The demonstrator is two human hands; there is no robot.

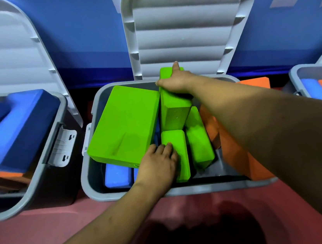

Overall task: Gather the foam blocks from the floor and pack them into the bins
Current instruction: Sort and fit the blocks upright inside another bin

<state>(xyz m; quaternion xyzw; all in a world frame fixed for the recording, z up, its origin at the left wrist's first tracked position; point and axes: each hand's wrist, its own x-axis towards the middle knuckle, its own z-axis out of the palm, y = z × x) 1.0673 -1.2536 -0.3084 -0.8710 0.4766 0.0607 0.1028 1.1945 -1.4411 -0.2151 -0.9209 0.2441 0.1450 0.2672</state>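
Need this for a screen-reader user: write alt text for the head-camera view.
A person packs green foam blocks into an open grey bin: the right hand grips a tilted block at the back, the left hand rests on a nearer block. Blue blocks and orange blocks sit alongside.

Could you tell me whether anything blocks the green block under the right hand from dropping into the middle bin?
Yes. Other blocks crowd the tilted green block in the right hand: a large green block on its left, a small green block under the left hand, a third green block on its right.
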